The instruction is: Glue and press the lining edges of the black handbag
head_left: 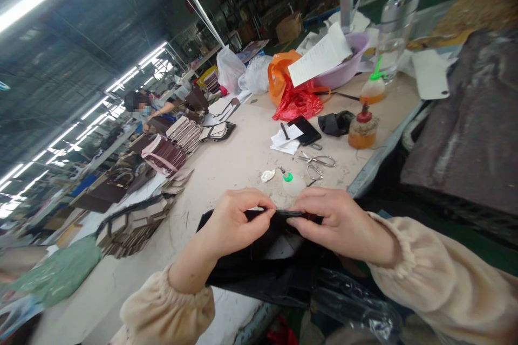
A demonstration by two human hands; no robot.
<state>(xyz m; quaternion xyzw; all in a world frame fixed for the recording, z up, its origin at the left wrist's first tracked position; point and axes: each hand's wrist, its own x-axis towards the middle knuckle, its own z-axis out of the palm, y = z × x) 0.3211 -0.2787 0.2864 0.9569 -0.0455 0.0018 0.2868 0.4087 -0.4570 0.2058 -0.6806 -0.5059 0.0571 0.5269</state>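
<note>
Both of my hands meet over the table's near edge, pinching the top edge of a black sheet-like piece [279, 248], perhaps leather or fabric. My left hand [234, 221] is closed, thumb and forefinger pressed together on that edge. Just beside it, my right hand [329, 221] grips the same edge between thumb and fingers. The rest of the piece hangs below, over the table edge. Beyond the hands lie a small bottle with a green cap [293, 183], a crumpled white scrap [267, 176] and metal scissors [318, 164].
Two bottles of amber liquid, one red-topped [363, 129] and one green-spouted [373, 89], stand at the right. A phone [305, 130], red bag [297, 102] and purple basin [343, 67] lie behind. Stacked brown pieces [164, 153] line the left, where another person [148, 110] works.
</note>
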